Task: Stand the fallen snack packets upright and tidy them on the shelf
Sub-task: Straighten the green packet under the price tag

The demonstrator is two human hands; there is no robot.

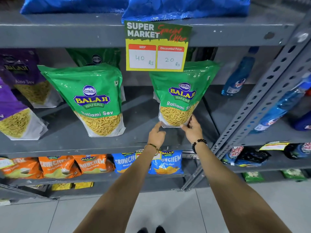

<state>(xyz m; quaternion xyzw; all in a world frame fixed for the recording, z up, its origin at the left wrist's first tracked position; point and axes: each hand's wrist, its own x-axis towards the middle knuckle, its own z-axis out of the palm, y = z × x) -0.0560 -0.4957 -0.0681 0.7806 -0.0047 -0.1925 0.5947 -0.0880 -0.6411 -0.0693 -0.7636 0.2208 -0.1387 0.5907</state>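
Note:
A green Ratlami Sev packet (180,95) stands upright at the right of the grey middle shelf (67,145). My right hand (193,129) grips its bottom right corner. My left hand (156,135) touches its bottom left corner with fingers spread. A second green Ratlami Sev packet (90,100) stands upright left of it, with another green packet (96,57) behind. Two purple Aloo Sev packets (25,78) (13,118) stand at the far left.
A yellow price card (156,47) hangs from the upper shelf edge over the held packet's top. Blue bags (185,7) lie on the top shelf. Orange (57,166) and blue chip packets (166,163) fill the shelf below. Blue cleaner bottles (239,76) stand beyond the perforated upright (262,98).

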